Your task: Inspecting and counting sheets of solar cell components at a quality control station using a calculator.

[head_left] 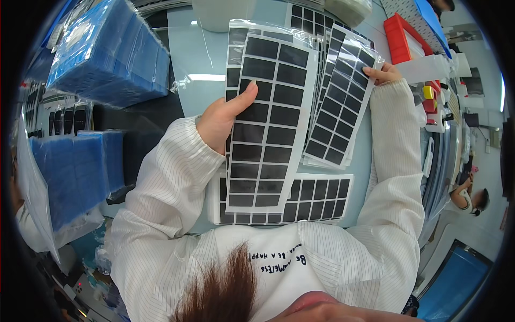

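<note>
My left hand (pixel 225 118) grips a white sheet of black rectangular stickers (pixel 271 129), thumb on its face and fingers behind. At least one more such sheet shows behind it, and clear plastic glints near the top. My right hand (pixel 384 74) pinches the upper right corner of another sticker sheet (pixel 343 102), which has glossy clear film at its top. This sheet lies tilted over a fanned pile of similar sheets. Closer to my body, a stack of sticker sheets (pixel 319 197) lies crosswise on the table, partly covered by the left sheet.
At the far left stands a big stack of blue film-covered pieces (pixel 107 59); more blue pieces (pixel 75 172) sit nearer. A red bin (pixel 399 37) is at the far right, and a white container (pixel 222 13) at the back. A person (pixel 469 198) is off to the right.
</note>
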The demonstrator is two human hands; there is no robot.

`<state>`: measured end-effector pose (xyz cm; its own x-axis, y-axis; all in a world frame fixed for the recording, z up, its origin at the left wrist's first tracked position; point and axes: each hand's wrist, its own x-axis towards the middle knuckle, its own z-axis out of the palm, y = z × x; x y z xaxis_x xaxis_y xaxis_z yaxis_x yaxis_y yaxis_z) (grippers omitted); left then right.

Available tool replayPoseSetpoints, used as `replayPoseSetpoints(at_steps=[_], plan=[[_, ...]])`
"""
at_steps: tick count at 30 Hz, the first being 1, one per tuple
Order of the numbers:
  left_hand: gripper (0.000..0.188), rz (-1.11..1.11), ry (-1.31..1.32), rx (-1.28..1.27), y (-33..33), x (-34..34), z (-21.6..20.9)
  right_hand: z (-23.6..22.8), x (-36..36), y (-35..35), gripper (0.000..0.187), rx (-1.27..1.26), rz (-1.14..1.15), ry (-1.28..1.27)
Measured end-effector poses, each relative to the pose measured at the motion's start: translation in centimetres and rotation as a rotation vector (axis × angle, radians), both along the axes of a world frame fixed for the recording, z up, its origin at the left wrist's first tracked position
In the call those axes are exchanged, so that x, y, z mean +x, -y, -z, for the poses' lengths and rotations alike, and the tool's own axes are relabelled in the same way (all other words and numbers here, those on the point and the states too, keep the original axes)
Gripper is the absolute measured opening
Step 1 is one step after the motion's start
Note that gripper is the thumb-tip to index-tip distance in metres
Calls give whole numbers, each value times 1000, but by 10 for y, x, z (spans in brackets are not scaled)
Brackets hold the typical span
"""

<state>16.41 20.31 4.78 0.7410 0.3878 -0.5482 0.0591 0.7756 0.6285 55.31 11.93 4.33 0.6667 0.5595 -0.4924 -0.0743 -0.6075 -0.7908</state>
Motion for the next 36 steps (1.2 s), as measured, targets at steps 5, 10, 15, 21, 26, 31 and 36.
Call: replayPoseSetpoints(at_steps=[5,10,15,21,26,31,36], plan=[[56,16,51,-49,-2,-1,7,4,10,2,46,5,-78,14],[52,18,93,-100,-2,-2,13,-1,-18,-8,53,-135,-109,287],[45,-15,340,-277,-2,-3,20,20,-6,5,69,59,-216,719],[38,-51,473,-209,2,7,-7,-46,-30,76,63,286,-193,705],[46,-149,149,386,15,66,-50,-80,-69,169,58,555,-209,614],[57,-256,203,675,27,149,-17,-46,-71,249,61,403,-5,780],[63,-301,-210,1111,-12,193,87,33,-64,318,93,16,56,1177]])
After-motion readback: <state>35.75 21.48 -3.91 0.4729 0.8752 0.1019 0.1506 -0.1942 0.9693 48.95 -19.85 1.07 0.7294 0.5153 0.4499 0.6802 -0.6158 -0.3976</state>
